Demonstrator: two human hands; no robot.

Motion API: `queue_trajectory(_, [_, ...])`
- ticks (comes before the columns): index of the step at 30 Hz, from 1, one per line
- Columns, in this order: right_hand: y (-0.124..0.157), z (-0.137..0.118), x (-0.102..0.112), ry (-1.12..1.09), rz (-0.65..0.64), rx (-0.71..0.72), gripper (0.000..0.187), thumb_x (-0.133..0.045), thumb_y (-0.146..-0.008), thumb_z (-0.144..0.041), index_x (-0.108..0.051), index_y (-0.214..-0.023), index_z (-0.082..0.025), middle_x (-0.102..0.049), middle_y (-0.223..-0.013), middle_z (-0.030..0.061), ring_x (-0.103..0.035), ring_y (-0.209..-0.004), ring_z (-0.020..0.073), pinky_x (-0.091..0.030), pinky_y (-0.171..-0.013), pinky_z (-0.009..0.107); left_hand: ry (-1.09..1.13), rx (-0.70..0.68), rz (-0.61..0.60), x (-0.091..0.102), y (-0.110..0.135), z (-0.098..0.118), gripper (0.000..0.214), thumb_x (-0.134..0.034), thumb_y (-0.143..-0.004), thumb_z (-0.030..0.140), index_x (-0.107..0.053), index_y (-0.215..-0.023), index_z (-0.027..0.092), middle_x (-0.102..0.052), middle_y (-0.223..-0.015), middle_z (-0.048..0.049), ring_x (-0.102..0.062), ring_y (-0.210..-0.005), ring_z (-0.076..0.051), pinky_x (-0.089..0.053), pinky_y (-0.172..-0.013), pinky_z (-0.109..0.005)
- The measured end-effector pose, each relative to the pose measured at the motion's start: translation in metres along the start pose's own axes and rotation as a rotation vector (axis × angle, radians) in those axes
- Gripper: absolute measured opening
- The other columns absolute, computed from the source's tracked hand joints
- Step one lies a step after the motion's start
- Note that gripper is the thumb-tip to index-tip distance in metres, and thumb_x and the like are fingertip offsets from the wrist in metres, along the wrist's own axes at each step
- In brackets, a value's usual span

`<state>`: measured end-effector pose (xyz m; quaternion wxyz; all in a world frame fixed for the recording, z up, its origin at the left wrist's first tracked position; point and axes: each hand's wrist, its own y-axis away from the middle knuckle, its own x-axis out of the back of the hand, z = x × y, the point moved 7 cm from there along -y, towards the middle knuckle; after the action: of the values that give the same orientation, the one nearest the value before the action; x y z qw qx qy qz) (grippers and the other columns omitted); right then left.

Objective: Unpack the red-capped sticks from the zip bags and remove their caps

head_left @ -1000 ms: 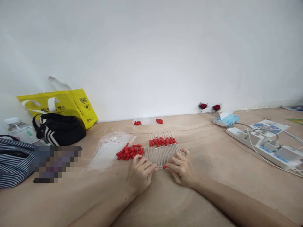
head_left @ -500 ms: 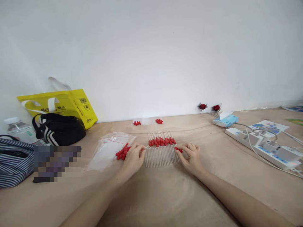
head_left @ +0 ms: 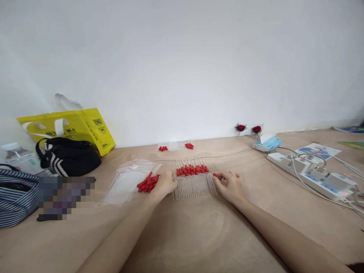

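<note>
A row of clear thin tubes [head_left: 194,185] lies on the tan surface, several of them topped with red rubber bulbs [head_left: 192,170]. My left hand [head_left: 164,185] rests with curled fingers at the row's left edge, right beside a loose pile of red bulbs [head_left: 146,182]. What its fingers hold is hidden. My right hand [head_left: 231,185] sits at the row's right edge and pinches a red-bulbed tube [head_left: 217,175] between fingertips.
Clear zip bags [head_left: 129,179] lie left of the pile. Further left are a black bag [head_left: 68,156], a yellow bag [head_left: 72,125] and a striped bag [head_left: 15,199]. Small packets with red bulbs [head_left: 174,146] lie by the wall. A power strip [head_left: 315,175] with cables is on the right.
Both hands moved away from the near end of the tubes to the row's two sides. The right hand carried a red-bulbed tube to the right end; the left went to the bulb pile.
</note>
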<state>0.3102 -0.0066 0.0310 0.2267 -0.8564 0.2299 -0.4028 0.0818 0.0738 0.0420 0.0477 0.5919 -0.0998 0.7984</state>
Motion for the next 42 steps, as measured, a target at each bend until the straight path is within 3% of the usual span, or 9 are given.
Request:
queue_trajectory(6, [0.003,-0.005,-0.001,-0.031,-0.015,0.037,0.018,-0.048,-0.075,-0.034,-0.063,-0.073,-0.023,-0.064,-0.068,-0.0004,-0.055,-0.072,0.0183,-0.025,-0.081,0.039,0.058,-0.086,0.089,0.005,0.011,0.008,0.023,-0.051,-0.075,0.028,-0.058,-0.091,0.013,-0.061,-0.061,-0.0032,-0.06,-0.068,-0.019,-0.043,-0.065,-0.028])
queue_trajectory(13, [0.018,-0.035,-0.024,-0.288,-0.153,0.074,0.015,-0.05,-0.076,-0.033,-0.057,-0.076,-0.019,-0.063,-0.068,0.0001,-0.055,-0.062,0.0141,-0.036,-0.069,0.032,0.47,-0.536,0.163,-0.003,0.06,0.057,0.029,-0.059,-0.071,0.027,-0.052,-0.097,0.019,-0.062,-0.081,-0.0017,-0.059,-0.071,-0.014,-0.048,-0.061,-0.025])
queue_trajectory(18, [0.023,-0.04,-0.037,-0.459,-0.238,0.009,0.024,-0.047,-0.078,-0.04,-0.057,-0.081,-0.018,-0.063,-0.065,0.0015,-0.056,-0.059,0.0138,-0.039,-0.057,0.026,0.517,-0.567,0.161,-0.006,0.069,0.068,0.008,-0.052,-0.076,0.022,-0.054,-0.084,0.02,-0.061,-0.072,0.0011,-0.058,-0.066,-0.012,-0.048,-0.061,-0.023])
queue_trajectory(21, [0.022,-0.039,-0.03,-0.37,-0.194,0.063,0.024,-0.048,-0.078,-0.041,-0.059,-0.083,-0.02,-0.065,-0.078,0.003,-0.058,-0.07,0.0159,-0.04,-0.067,0.031,0.465,-0.501,0.223,0.011,0.061,0.05,0.009,-0.05,-0.077,0.022,-0.056,-0.082,0.019,-0.062,-0.075,0.0002,-0.059,-0.067,-0.012,-0.047,-0.063,-0.023])
queue_trajectory(24, [0.016,-0.03,-0.02,-0.231,-0.11,0.078,0.025,-0.049,-0.077,-0.042,-0.06,-0.087,-0.022,-0.065,-0.088,0.0035,-0.057,-0.075,0.0177,-0.037,-0.074,0.035,0.363,-0.226,0.285,0.04,0.037,0.0,0.012,-0.051,-0.074,0.025,-0.055,-0.083,0.018,-0.063,-0.075,-0.0005,-0.059,-0.067,-0.013,-0.047,-0.062,-0.023])
queue_trajectory(27, [0.002,-0.01,-0.019,-0.163,-0.076,-0.039,0.027,-0.047,-0.076,-0.042,-0.062,-0.084,-0.022,-0.065,-0.084,0.0035,-0.057,-0.07,0.0177,-0.037,-0.07,0.034,0.132,0.066,0.263,0.062,0.013,-0.058,0.014,-0.055,-0.069,0.03,-0.055,-0.077,0.018,-0.063,-0.073,-0.0006,-0.059,-0.068,-0.015,-0.044,-0.061,-0.023])
queue_trajectory(30, [-0.017,0.017,-0.028,-0.058,-0.136,-0.26,0.025,-0.046,-0.075,-0.039,-0.063,-0.079,-0.022,-0.066,-0.079,0.0023,-0.057,-0.068,0.018,-0.037,-0.067,0.032,0.003,0.153,0.194,0.066,-0.002,-0.09,0.015,-0.055,-0.068,0.034,-0.057,-0.071,0.019,-0.064,-0.072,-0.0013,-0.06,-0.07,-0.017,-0.041,-0.059,-0.023])
queue_trajectory(34, [-0.038,0.046,-0.044,0.091,-0.276,-0.492,0.023,-0.048,-0.071,-0.039,-0.064,-0.072,-0.022,-0.066,-0.076,0.0041,-0.059,-0.075,0.0217,-0.036,-0.065,0.032,-0.014,0.183,0.151,0.053,-0.007,-0.101,0.02,-0.055,-0.067,0.038,-0.06,-0.07,0.019,-0.066,-0.074,-0.0033,-0.061,-0.071,-0.02,-0.038,-0.056,-0.024])
queue_trajectory(42, [-0.065,0.055,-0.075,0.167,-0.435,-0.581,0.029,-0.055,-0.062,-0.045,-0.062,-0.056,-0.018,-0.063,-0.061,0.0066,-0.058,-0.059,0.0191,-0.035,-0.051,0.026,-0.039,0.177,0.19,0.049,-0.002,-0.106,0.034,-0.041,-0.076,0.045,-0.066,-0.077,0.022,-0.069,-0.082,-0.0037,-0.06,-0.08,-0.022,-0.037,-0.06,-0.025])
